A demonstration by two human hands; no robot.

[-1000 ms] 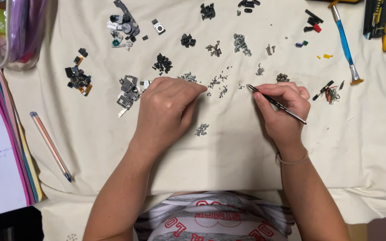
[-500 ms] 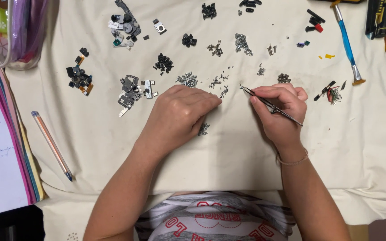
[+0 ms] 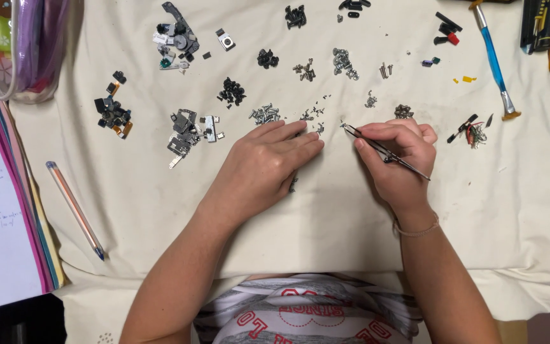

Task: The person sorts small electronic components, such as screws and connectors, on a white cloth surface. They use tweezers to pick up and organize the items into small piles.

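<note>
Here, right hand (image 3: 397,159) pinches tweezers (image 3: 383,150), tips out near scattered tiny screws (image 3: 313,114) on cream cloth (image 3: 160,204). Left hand (image 3: 265,167) flat on cloth, holding nothing, fingertips just beside screws. Screws likely light, hard, slippery, apt to roll; best nipped across shank.

Bright, even overhead light on the cream cloth (image 3: 326,223); soft shadows, sharp focus, perhaps slight edge distortion.
</note>
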